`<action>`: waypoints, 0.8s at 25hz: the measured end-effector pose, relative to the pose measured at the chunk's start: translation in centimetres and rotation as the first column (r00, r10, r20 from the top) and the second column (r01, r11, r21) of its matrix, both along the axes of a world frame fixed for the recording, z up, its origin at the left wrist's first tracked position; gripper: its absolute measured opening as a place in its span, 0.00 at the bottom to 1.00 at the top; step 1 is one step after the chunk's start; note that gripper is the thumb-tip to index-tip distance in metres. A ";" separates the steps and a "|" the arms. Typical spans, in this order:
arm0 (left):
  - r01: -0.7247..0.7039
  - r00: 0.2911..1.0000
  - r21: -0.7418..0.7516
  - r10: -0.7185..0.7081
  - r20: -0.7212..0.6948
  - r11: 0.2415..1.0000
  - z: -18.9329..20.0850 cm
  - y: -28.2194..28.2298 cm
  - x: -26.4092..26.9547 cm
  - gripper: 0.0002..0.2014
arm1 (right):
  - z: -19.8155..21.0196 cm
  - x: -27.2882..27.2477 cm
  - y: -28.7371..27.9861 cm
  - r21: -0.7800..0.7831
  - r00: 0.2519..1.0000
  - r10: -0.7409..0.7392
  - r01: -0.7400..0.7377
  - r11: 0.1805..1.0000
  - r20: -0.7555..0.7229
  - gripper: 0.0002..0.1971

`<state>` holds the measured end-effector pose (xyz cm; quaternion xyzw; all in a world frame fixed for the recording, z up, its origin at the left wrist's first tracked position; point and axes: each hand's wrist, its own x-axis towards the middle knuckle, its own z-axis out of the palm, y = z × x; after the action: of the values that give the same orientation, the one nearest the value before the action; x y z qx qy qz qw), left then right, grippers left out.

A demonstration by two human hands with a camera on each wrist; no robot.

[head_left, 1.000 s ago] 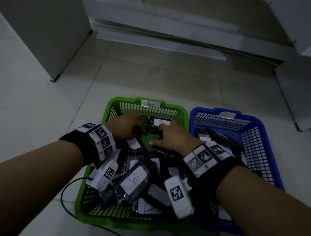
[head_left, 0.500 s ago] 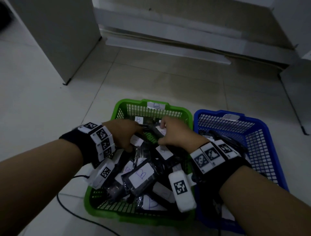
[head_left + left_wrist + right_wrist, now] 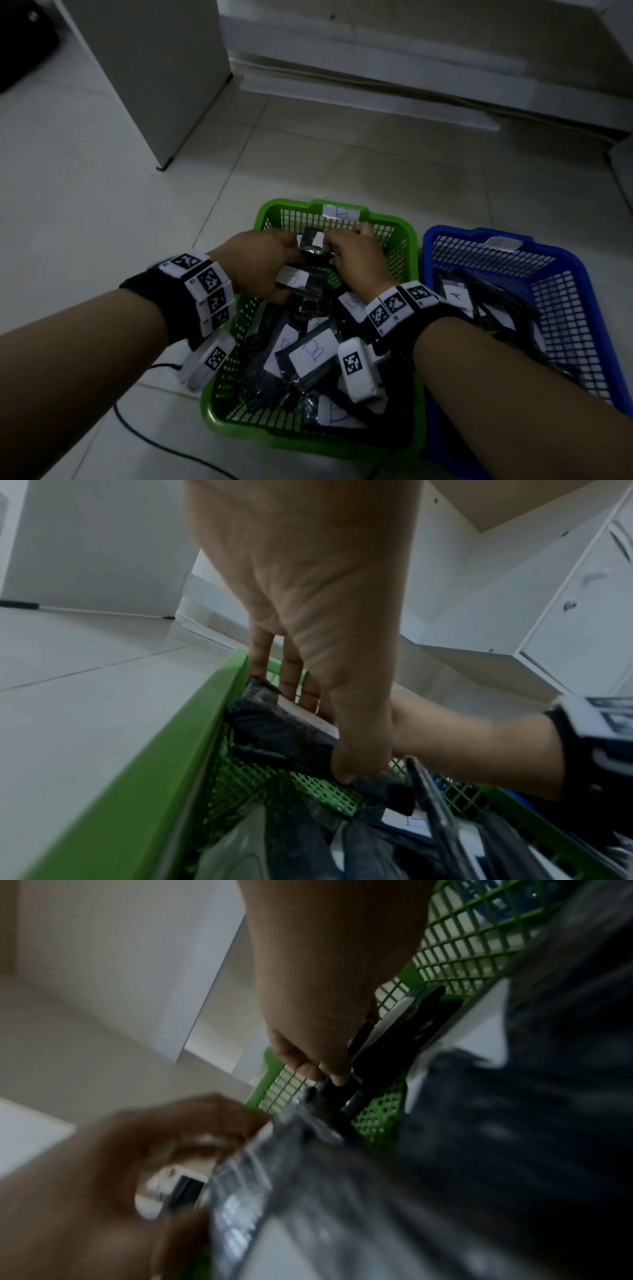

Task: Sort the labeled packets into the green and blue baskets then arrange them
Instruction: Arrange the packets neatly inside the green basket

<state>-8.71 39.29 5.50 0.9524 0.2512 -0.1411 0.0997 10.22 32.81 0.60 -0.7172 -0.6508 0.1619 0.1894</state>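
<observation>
Both hands are at the far end of the green basket (image 3: 394,222) — left hand (image 3: 255,263) and right hand (image 3: 356,257) each pinching a black packet (image 3: 313,245), probably to stand it upright in a row.

Dim flat light, wide-angle bending at edges, right wrist view blurred

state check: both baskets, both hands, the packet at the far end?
green basket: on floor, tagged B, loose pile of black packets inside
blue basket: on floor beside it, holds packets, one reads A
upright packet: stood near green basket's far wall
left hand: grips a packet
right hand: grips upright packet
</observation>
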 end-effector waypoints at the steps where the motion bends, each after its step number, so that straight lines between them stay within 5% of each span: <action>1: -0.011 1.000 -0.003 0.011 -0.007 1.000 -0.1 -0.1 0.0 0.33 | -0.1 0.1 0.3 -0.006 0.999 0.031 -0.031 1.000 -0.034 0.12; 6: -0.052 0.997 -0.050 0.055 0.057 0.997 -0.7 -0.3 0.3 0.30 | -0.1 -0.5 1.9 -0.045 0.964 0.256 -0.260 0.965 -0.072 0.15; 10: -0.059 0.997 -0.001 0.059 0.044 0.998 -1.4 -0.1 1.1 0.22 | 1.1 0.5 -0.4 -0.037 0.992 -0.066 0.062 0.997 -0.107 0.10; 11: -0.056 0.998 0.011 0.056 0.033 0.998 -1.5 0.0 1.4 0.20 | 1.3 1.0 -1.3 -0.129 0.991 -0.129 0.123 0.984 -0.040 0.06; 13: -0.026 1.000 0.073 0.026 0.001 0.997 -1.6 0.2 1.8 0.19 | 1.6 1.5 -2.9 -0.436 0.993 -0.048 0.090 0.895 0.106 0.19; 15: 0.003 0.999 0.134 0.004 -0.050 0.991 -1.8 0.2 2.5 0.18 | 1.6 1.4 -3.9 -0.613 0.995 0.073 -0.015 0.790 0.070 0.32; 17: -0.017 0.996 0.113 0.026 -0.080 0.993 -1.9 0.0 3.0 0.14 | 1.5 1.1 -4.3 -0.597 0.995 0.102 -0.068 0.800 0.023 0.35; 20: -0.002 0.992 0.069 0.010 -0.124 0.998 -2.0 -0.2 3.2 0.13 | 1.8 1.5 -4.1 -0.434 0.997 0.079 -0.061 0.899 0.022 0.24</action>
<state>-5.49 39.08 3.45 0.9439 0.2645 -0.1909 0.0518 11.74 28.76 2.40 -0.7205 -0.6274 0.2953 0.0067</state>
